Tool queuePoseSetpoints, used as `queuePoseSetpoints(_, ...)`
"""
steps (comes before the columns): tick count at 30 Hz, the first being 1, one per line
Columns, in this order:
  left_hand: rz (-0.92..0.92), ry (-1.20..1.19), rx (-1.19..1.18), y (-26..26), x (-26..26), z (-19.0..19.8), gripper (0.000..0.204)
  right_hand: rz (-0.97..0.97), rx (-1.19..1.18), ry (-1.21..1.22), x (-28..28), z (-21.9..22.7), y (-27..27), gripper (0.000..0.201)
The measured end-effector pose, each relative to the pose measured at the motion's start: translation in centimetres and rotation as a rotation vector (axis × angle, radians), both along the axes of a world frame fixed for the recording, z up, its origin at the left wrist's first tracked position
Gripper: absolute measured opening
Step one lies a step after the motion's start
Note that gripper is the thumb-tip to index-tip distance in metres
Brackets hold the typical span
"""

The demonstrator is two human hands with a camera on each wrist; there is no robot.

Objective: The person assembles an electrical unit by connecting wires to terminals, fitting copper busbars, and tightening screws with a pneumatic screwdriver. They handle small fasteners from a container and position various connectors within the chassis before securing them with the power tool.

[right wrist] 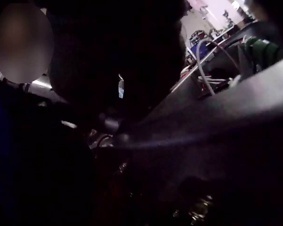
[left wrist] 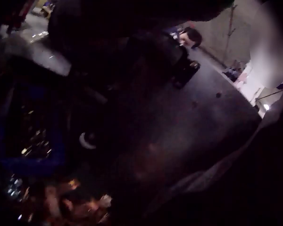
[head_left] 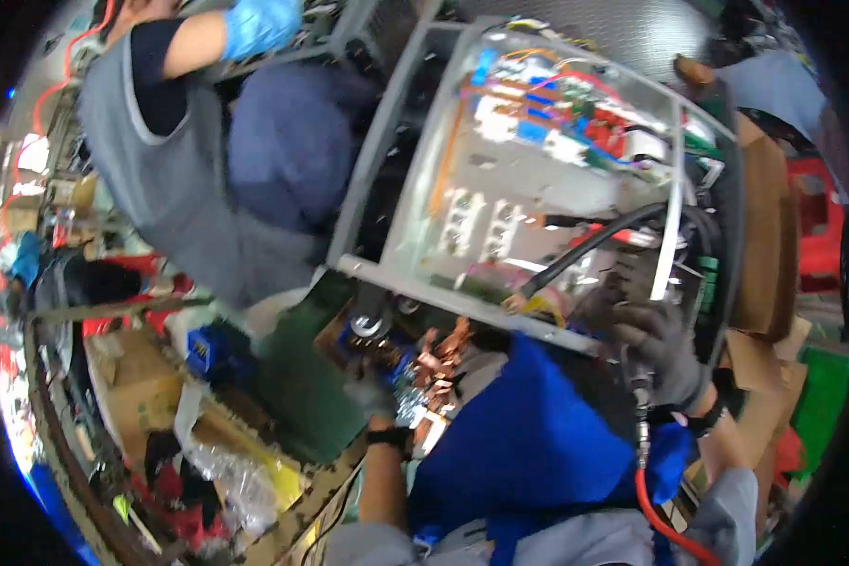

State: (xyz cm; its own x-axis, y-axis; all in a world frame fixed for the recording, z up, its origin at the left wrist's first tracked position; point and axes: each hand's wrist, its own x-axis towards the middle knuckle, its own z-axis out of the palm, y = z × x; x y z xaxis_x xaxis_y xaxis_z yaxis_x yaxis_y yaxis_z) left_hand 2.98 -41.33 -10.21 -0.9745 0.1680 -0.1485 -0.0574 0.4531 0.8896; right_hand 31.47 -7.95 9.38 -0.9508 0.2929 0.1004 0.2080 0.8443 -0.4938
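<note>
My gloved right hand (head_left: pixel 665 354) grips an air tool (head_left: pixel 640 389) at the near right corner of an open metal cabinet (head_left: pixel 462 300). The tool's metal coupling leads down into a red hose (head_left: pixel 653 514); its working end is hidden by the hand. My gloved left hand (head_left: pixel 373 391) is at a box of small metal parts (head_left: pixel 373 354), beside loose copper pieces (head_left: pixel 443 354) and shiny fasteners (head_left: pixel 410 401). Its fingers are blurred, and I cannot tell whether they pinch anything. In the dark left wrist view, a blue bin (left wrist: pixel 33 165) holds small glinting parts.
Inside the cabinet are wired components (head_left: pixel 547 118), white terminal blocks (head_left: pixel 462 222) and a thick black cable (head_left: pixel 604 236). Another person (head_left: pixel 198 189) in grey, with a blue glove, sits at the left. Cardboard (head_left: pixel 764 226) stands at the right. A blue cloth (head_left: pixel 528 424) covers my lap.
</note>
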Motion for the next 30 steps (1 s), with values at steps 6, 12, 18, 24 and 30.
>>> queuePoseSetpoints(6, 0.084, 0.395, -0.14, 4.1, -0.7, 5.4, 0.041, 0.055, 0.007, -0.151, 0.3, 1.4, 0.3, 0.058)
queuePoseSetpoints(12, -0.536, 0.382, 0.172, 17.0, -0.8, 18.0, 0.028, -0.125, 0.174, -0.41, 0.8, 3.9, 4.8, 0.059)
queuePoseSetpoints(18, -1.651, 0.006, -0.183, 27.8, -2.6, 16.2, 0.035, 0.048, 0.221, -0.047, -7.3, -2.5, 7.8, 0.044)
queuePoseSetpoints(24, -2.018, 0.132, -0.3, 30.5, -1.4, 15.2, 0.045, -0.278, -0.532, 0.435, -8.5, -2.2, 10.4, 0.03)
queuePoseSetpoints(30, -2.202, 0.376, -0.783, 32.9, 1.6, 15.6, 0.035, 0.164, -1.055, -0.095, -7.1, 0.2, 13.6, 0.038)
